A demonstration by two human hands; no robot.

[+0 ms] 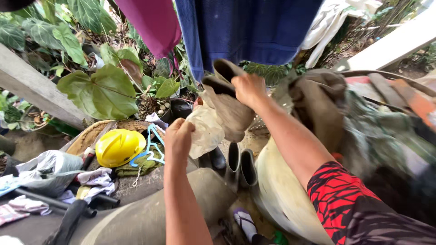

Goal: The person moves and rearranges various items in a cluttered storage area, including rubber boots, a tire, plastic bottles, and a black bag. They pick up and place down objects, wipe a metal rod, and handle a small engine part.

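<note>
Both hands are raised in front of a line of hanging laundry. The right hand (247, 88) has its grip closed on the top of a grey-brown garment (229, 106), fingers curled over the upper edge beside what looks like a pocket or folded opening. The garment hangs down from that hand, just under a blue towel (254, 29) on the line. The left hand (178, 136) is lower and to the left, its grip pinched shut on a pale cream cloth (206, 129) that lies against the front of the garment; whether this cloth is part of the garment, such as a turned-out pocket lining, or a separate piece cannot be told.

A magenta cloth (154, 22) hangs left of the towel, and a white cloth (331, 18) hangs to its right. More brown and green clothing (318, 102) is heaped in a basket (390, 75) at the right, close to the right forearm, which wears a red-and-black patterned sleeve (338, 190).

Below the hands stand two dark rubber boots (240, 165), upright and side by side. To the left, a yellow hard hat (119, 146) rests on the ground beside light blue hangers (152, 149) and an olive cloth. Further left lie a plastic bag (45, 168), crumpled small clothes and dark pipes. Large green leaves (102, 90) fill the background behind the laundry.
</note>
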